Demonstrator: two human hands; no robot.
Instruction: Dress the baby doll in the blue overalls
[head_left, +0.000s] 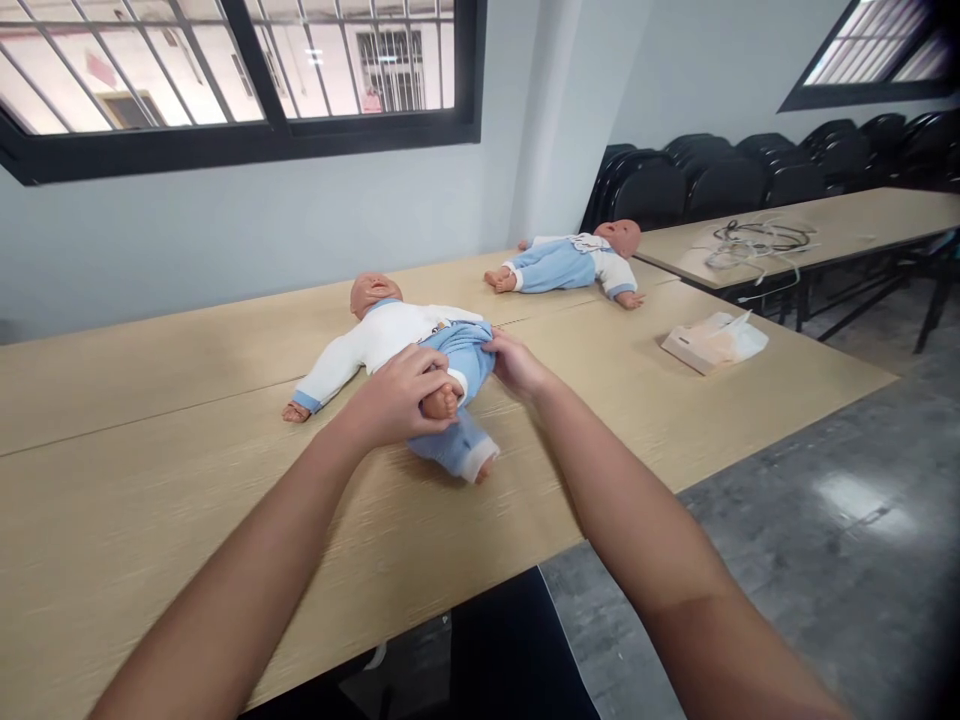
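Note:
A baby doll (397,328) in a white top lies on its back across the table in front of me. Its light blue pants (466,352) have white cuffs and are bunched around the raised leg. My left hand (409,395) is wrapped round that leg near the bare foot (440,402). On the far side, my right hand (516,365) grips the blue fabric near the waist, its fingertips partly hidden by the cloth. The doll's other leg (459,447) rests lower, pointing toward me, with its foot showing past the cuff.
A second doll (559,265) in similar clothes lies farther back on the table (187,500). A tissue box (712,342) with a plastic wrapping stands to the right. Cables (761,240) lie tangled on another table. Stacked black chairs (720,185) line the wall.

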